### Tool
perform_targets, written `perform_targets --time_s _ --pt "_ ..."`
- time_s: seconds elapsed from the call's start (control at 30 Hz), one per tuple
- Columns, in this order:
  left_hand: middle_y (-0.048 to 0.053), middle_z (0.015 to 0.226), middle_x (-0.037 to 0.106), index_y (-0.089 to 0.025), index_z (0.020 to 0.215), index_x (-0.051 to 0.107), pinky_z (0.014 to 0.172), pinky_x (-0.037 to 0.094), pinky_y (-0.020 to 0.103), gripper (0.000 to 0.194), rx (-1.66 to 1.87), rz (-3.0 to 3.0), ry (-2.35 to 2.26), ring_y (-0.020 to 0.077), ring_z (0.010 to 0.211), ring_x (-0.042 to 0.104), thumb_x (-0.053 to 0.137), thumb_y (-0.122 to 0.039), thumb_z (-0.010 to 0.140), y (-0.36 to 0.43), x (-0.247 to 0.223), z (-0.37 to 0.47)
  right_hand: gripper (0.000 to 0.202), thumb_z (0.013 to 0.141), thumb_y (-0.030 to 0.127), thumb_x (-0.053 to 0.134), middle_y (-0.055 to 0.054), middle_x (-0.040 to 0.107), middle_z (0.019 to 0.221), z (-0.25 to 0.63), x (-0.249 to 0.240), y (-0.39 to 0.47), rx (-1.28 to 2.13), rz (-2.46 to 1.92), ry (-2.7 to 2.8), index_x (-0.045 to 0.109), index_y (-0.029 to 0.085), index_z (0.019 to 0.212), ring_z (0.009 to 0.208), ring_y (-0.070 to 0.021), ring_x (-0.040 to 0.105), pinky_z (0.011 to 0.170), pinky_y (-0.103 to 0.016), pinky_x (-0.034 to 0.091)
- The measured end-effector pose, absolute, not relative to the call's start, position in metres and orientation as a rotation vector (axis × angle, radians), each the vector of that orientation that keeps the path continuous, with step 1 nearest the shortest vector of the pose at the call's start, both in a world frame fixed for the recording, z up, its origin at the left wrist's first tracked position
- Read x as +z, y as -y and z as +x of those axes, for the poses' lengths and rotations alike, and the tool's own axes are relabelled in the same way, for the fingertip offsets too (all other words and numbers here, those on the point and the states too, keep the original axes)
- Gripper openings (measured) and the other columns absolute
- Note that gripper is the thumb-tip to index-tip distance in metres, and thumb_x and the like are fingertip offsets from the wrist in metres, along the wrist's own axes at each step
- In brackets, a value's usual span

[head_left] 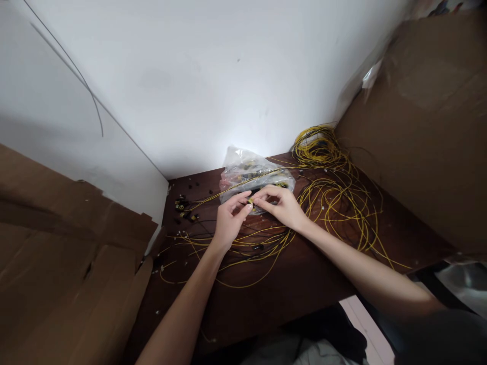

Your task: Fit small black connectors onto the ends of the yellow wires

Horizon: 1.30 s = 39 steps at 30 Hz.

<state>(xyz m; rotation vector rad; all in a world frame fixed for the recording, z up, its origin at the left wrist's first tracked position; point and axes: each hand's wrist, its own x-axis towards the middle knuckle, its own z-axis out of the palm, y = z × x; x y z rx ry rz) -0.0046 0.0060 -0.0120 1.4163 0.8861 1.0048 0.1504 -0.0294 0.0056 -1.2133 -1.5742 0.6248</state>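
A small yellow piece (250, 201), too small to make out in detail, is pinched between the fingertips of both hands. My left hand (231, 217) grips it from the left with thumb and forefinger. From the right, my right hand (280, 204) closes its thumb and fingers on it. Just behind the hands lies a clear plastic bag (243, 162) with yellow and black parts inside. Yellow and black wires (266, 243) run across the table under and in front of both hands. Several black and yellow connectors (181, 207) sit to the left.
The dark brown table (258, 299) meets a white wall (213, 76) at the back. A coil of yellow wire (314, 147) stands at the back right, with looser loops (338, 208) before it. Cardboard flanks the table on the left (64, 284) and right (422, 126).
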Motion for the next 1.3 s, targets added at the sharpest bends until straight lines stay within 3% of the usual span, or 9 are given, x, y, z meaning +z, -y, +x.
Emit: perform_targets --time_s 0.2,0.5,0.77,1.1,1.3 --pt "0.005 0.087 0.066 -0.017 0.094 0.069 0.049 0.039 0.019 0.026 0.985 1.482 -0.881 0.0097 0.062 0.051 0.064 -0.026 0.071 -0.005 -0.009 -0.005 0.016 0.080 0.023 0.057 -0.003 0.067 0.079 0.157 0.007 0.028 0.582 -1.298 1.488 0.066 0.016 0.091 0.070 -0.0146 0.059 0.065 -0.028 0.046" --pt "0.001 0.074 0.060 -0.014 0.079 0.062 0.056 0.041 0.019 0.019 0.945 1.458 -0.836 0.0099 0.065 0.052 0.070 -0.025 0.065 -0.002 -0.002 -0.004 0.012 0.078 0.014 0.054 -0.004 0.068 0.080 0.160 0.006 0.027 0.479 -1.410 1.749 0.066 0.015 0.081 0.072 -0.0155 0.060 0.067 -0.027 0.045" --pt "0.001 0.072 0.057 -0.013 0.077 0.060 0.054 0.039 0.019 0.018 0.918 1.464 -0.818 0.0087 0.063 0.050 0.068 -0.025 0.067 -0.002 0.000 -0.006 0.011 0.077 0.012 0.057 -0.005 0.066 0.083 0.161 0.003 0.027 0.308 -1.450 1.942 0.065 0.016 0.083 0.081 -0.0175 0.058 0.076 -0.030 0.043" --pt "-0.001 0.066 0.052 -0.013 0.076 0.060 0.051 0.038 0.018 0.016 0.890 1.502 -0.792 0.0064 0.055 0.045 0.064 -0.027 0.071 -0.002 0.003 -0.007 0.015 0.082 0.019 0.052 -0.004 0.068 0.081 0.167 0.001 0.026 0.164 -1.648 1.894 0.065 0.018 0.089 0.074 -0.0175 0.061 0.069 -0.027 0.041" --pt "0.000 0.073 0.058 -0.014 0.086 0.064 0.051 0.042 0.019 0.020 0.936 1.418 -0.844 0.0064 0.055 0.046 0.065 -0.027 0.070 -0.004 -0.004 -0.006 0.018 0.084 0.023 0.049 -0.004 0.066 0.068 0.168 0.005 0.026 0.079 -1.791 1.938 0.066 0.018 0.086 0.062 -0.0169 0.058 0.062 -0.027 0.038"
